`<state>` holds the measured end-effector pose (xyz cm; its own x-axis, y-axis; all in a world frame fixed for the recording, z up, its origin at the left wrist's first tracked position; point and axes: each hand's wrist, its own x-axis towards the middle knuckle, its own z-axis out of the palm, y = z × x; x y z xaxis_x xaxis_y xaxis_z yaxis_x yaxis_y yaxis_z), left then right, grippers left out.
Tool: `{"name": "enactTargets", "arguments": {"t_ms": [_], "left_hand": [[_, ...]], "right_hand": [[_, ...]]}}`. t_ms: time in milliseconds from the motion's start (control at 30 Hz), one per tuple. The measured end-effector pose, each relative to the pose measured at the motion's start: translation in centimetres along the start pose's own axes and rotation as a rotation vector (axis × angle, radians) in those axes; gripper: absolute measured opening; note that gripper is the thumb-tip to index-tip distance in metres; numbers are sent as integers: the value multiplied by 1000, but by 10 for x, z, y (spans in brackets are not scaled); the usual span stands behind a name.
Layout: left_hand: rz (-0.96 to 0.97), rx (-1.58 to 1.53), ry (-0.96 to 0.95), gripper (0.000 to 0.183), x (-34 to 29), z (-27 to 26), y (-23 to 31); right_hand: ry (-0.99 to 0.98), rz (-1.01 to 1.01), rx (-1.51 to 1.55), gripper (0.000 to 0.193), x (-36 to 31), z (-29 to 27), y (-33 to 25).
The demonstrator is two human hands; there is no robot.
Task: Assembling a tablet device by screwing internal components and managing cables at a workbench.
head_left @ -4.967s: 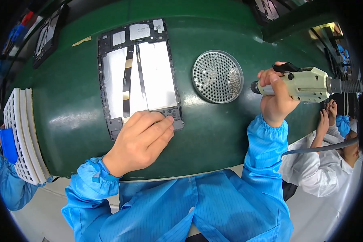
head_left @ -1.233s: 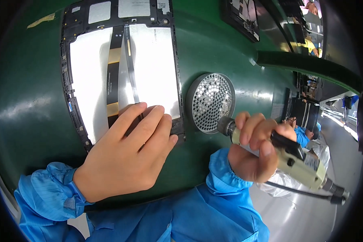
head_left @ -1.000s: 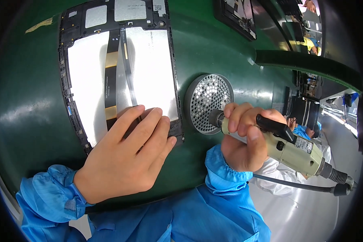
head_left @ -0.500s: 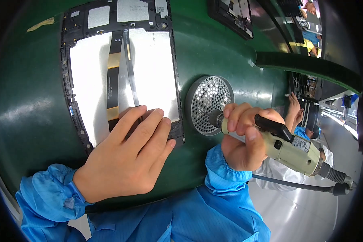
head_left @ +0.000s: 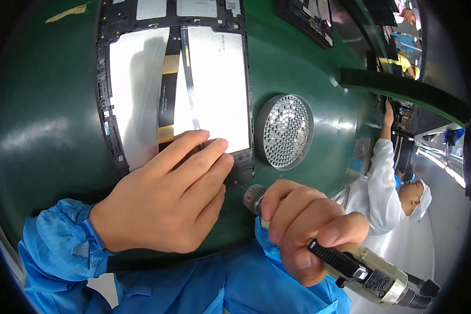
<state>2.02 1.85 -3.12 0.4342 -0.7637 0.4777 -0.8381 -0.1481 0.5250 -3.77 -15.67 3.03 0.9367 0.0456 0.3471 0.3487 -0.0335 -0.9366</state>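
while left hand (head_left: 165, 196) is lying spread over panel's (head_left: 217, 89) near edge, right hand (head_left: 309, 225) is gripping screwdriver (head_left: 374, 275), tray (head_left: 262, 135) standing just apart.

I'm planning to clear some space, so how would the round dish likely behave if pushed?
The dish would probably slide rather than tip, being low and wide on the table. Its even, unbent rim suggests it is stiff. The small shiny pieces gathered toward its right side might shift with a jolt.
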Motion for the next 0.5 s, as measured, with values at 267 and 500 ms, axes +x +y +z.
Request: {"name": "enactTargets", "arguments": {"t_ms": [267, 500], "left_hand": [[-4, 31, 30, 9, -2, 1, 2], [-6, 43, 35, 8, -3, 1, 0]], "right_hand": [[-3, -6, 43, 30, 0, 6, 5], [-72, -37, 29, 29, 3, 8, 9]]}}
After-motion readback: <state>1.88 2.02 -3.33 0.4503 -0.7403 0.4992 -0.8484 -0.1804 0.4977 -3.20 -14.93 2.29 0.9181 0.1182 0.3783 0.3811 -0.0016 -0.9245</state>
